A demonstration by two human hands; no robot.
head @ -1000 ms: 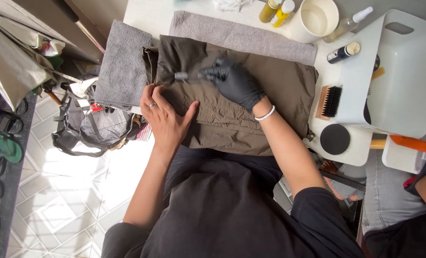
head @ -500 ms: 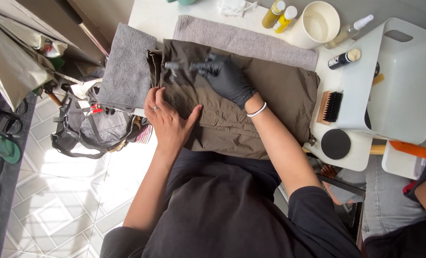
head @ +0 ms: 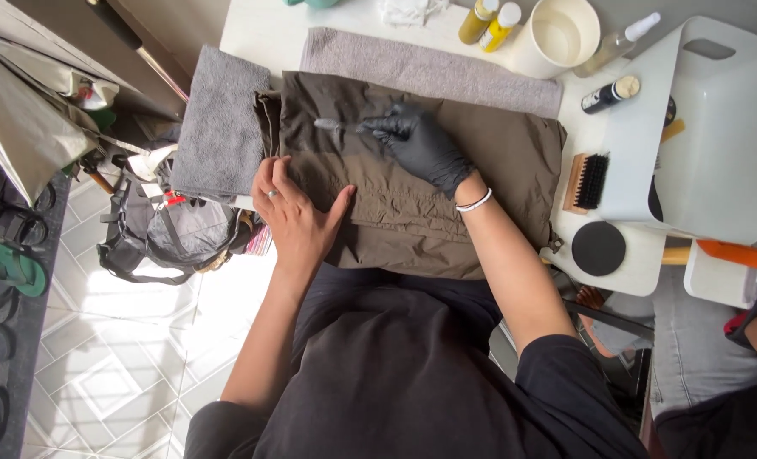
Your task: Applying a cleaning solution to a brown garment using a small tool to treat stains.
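head view — two hands on a folded olive garment (head: pixel 446 187)
gloved right hand (head: pixel 421 146) pinches a small grey tool (head: pixel 332 125); bare left hand (head: pixel 298 212) lies open, flat — pressing the cloth.

Bottles and containers along the far edge of the bench

Two yellow bottles (head: pixel 489 21), one olive-yellow, one brighter with a white cap, stand side by side at the far edge; just right of them a round cream tub (head: pixel 557 38), open; next a clear spray bottle (head: pixel 621 44) with white nozzle, lying tilted; nearer, a small black bottle (head: pixel 610 93) with a pale round top and a light label, lying beside the white tray (head: pixel 718 153) toward the far right corner.
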